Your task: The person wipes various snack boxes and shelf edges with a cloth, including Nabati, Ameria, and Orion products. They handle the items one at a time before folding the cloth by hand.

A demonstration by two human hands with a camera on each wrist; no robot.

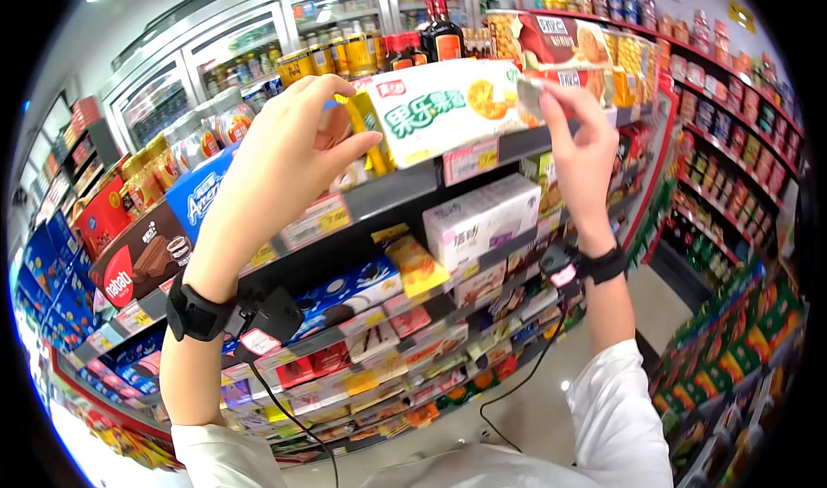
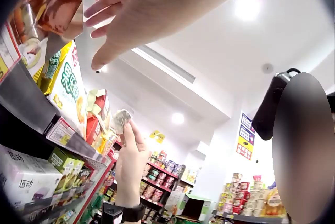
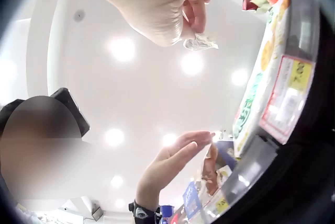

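My left hand (image 1: 332, 130) is raised with straight fingers at the left end of a white and green snack box (image 1: 444, 109) on the upper shelf; I cannot tell whether it touches. The left wrist view shows this left hand (image 2: 112, 9) open, close to the box (image 2: 68, 85). At the box's right end my right hand (image 1: 551, 100) pinches a small crumpled silvery wrapper (image 1: 528, 96) between thumb and fingers. The wrapper (image 2: 121, 119) shows above the right hand (image 2: 131, 156) there, and again as the wrapper (image 3: 200, 42) in the right wrist view.
The shelf edge (image 1: 405, 186) carries price tags (image 1: 471, 161). Snack boxes fill the lower shelves (image 1: 482, 221). Dark bottles (image 1: 439, 31) and jars stand on top. Glass-door fridges (image 1: 224, 49) line the back left. Another stocked rack (image 1: 741, 118) stands right of the aisle floor (image 1: 672, 307).
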